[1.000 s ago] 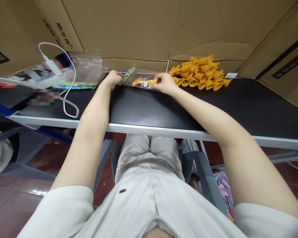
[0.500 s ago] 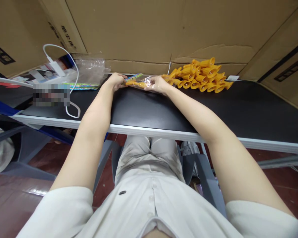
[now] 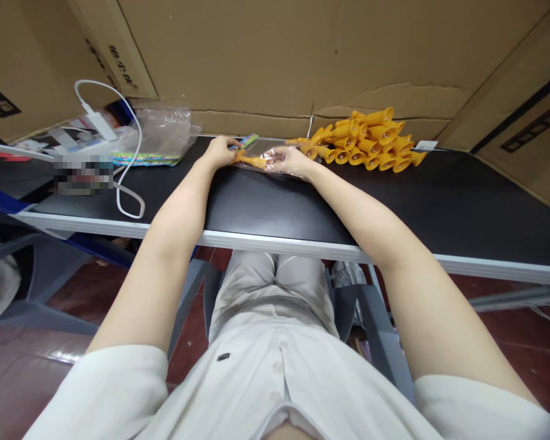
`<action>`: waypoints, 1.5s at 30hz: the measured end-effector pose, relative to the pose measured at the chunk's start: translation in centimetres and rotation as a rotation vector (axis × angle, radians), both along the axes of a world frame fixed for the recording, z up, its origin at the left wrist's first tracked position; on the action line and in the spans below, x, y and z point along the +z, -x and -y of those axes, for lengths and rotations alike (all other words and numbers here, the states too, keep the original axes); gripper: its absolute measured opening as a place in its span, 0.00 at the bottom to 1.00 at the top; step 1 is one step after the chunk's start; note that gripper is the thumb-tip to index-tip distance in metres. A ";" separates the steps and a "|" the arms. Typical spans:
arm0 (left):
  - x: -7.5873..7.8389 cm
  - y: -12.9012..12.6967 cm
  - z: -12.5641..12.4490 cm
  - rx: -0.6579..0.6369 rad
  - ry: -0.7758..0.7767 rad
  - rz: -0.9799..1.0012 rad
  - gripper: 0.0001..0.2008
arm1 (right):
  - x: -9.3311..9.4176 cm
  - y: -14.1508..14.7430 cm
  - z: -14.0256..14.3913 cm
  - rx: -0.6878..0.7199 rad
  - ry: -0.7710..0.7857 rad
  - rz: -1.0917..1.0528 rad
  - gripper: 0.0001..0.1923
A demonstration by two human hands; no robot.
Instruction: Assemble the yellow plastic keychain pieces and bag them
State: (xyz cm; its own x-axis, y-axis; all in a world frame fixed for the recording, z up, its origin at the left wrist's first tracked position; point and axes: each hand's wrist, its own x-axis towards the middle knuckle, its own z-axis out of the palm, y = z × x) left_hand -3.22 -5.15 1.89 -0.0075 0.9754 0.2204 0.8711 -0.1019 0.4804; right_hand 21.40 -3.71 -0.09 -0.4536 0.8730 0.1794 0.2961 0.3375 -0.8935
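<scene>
Just above the black tabletop, a clear plastic bag (image 3: pixel 275 146) with a colourful printed strip lies between my hands. A yellow, trumpet-shaped plastic piece (image 3: pixel 253 161) shows at the bag, its flared end toward the right. My left hand (image 3: pixel 220 151) is closed around the bag's left end, by the printed strip and the narrow end of the yellow piece. At the other side my right hand (image 3: pixel 293 161) has its fingers closed on the clear film, near the flared end. Some of the fingertips are hidden by film and glare.
Right of my hands, similar yellow trumpet-shaped pieces (image 3: pixel 371 143) are piled against the cardboard wall (image 3: pixel 256 55). Clear bags with printed strips (image 3: pixel 160 137) lie to the left, beside a white cable (image 3: pixel 141 131) and adapter. The table's metal edge (image 3: pixel 279 243) runs in front of me.
The yellow piece has shifted slightly right and down, showing more of its flared end. Both hands stay at the bag, and the right fingers have spread a little along the film.
</scene>
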 end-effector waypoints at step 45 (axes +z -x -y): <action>1.0 -0.5 1.1 0.268 0.142 0.008 0.32 | 3.4 -5.7 -0.9 -0.594 -0.325 0.383 0.12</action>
